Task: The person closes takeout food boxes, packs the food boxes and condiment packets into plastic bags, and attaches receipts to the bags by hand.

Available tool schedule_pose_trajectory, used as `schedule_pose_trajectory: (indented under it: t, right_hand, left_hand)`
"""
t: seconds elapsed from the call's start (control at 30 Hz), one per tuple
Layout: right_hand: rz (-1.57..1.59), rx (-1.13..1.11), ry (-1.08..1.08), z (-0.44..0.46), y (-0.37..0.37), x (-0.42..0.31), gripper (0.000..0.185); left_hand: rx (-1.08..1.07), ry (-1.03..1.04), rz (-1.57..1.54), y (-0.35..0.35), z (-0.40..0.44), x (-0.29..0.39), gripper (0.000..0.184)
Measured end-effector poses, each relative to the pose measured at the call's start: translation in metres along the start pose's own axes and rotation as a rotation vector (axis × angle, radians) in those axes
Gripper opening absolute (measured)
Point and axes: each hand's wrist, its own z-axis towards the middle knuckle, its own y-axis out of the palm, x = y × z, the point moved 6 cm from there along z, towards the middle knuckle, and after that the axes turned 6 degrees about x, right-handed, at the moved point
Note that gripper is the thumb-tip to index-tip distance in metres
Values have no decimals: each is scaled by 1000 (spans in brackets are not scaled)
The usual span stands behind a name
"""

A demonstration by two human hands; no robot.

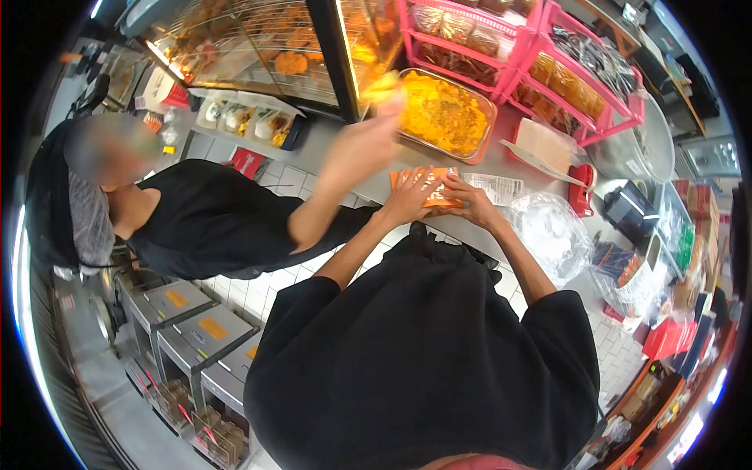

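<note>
At the counter's near edge, an orange packet (440, 197) with white print lies between my two hands; whether it is a box or a wrapper I cannot tell. My left hand (409, 197) rests over its left part, fingers curled onto the top. On its right side, my right hand (472, 205) grips with thumb and fingers, which hide part of it. A white printed paper (500, 189) lies just right of the packet. Behind it stands a metal tray (484, 141) filled with yellow-orange food (442, 113).
From the left, a co-worker's blurred hand (368, 141) reaches over the counter (313, 153) with something yellow. Pink racks (513, 74) hold bagged food at the back. A lit glass cabinet (258, 55) stands back left. Clear plastic bags (551, 235) lie at right.
</note>
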Motion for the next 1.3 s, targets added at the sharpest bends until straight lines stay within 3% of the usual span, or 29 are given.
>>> schedule_pose_trajectory:
  t: [0.1,0.2,0.3,0.4,0.5,0.53,0.63,0.67,0.7,0.77,0.8,0.87,0.97,1.1,1.23,1.27,1.3]
  right_hand:
    - [93,55,-2,-4,10,21,43]
    - [41,85,-172,-13,24,35,43]
    - [-230,118,-324,-26,24,15,50]
    - [-288,178,-275,-40,33,24,59]
    - [-320,131,-93,-62,39,34,59]
    - [-255,164,97,-67,30,30,52]
    - [-97,578,309,-92,-41,23,37]
    - [-189,882,239,-110,-76,32,21]
    - [-349,1074,386,-124,-124,13,11]
    - [-628,1360,404,-158,-203,27,15]
    - [-816,1324,525,-183,-233,66,33]
    - [-741,1133,995,-230,-268,164,50]
    - [329,867,1265,-243,-264,196,60]
    - [477,826,1213,-254,-266,208,43]
    - [788,927,914,-281,-262,211,21]
    - [704,928,968,-291,-258,218,21]
    - [219,802,1107,-289,-265,218,21]
  left_hand:
    - [-88,-9,35,2,0,-1,75]
    - [-109,37,160,3,-7,-3,75]
    - [-57,82,127,-4,-16,1,79]
    - [-45,85,107,-16,-10,9,84]
    - [-25,44,144,-6,-5,3,91]
    - [-18,19,161,-5,-4,1,94]
    - [-1,-255,161,-9,-11,-3,98]
    - [-65,-365,162,-7,-14,-4,102]
    - [-21,-350,197,-4,-14,-3,103]
    - [67,-326,272,4,-23,-4,105]
    - [48,-325,289,10,-25,-6,107]
    - [-45,-376,283,8,-21,-3,107]
    - [-106,-387,282,7,-19,-4,107]
    - [-73,-404,255,8,-20,-4,106]
    - [-9,-566,290,7,-22,-5,99]
    - [26,-560,337,12,-23,-5,97]
    - [60,-554,385,13,-22,-4,95]
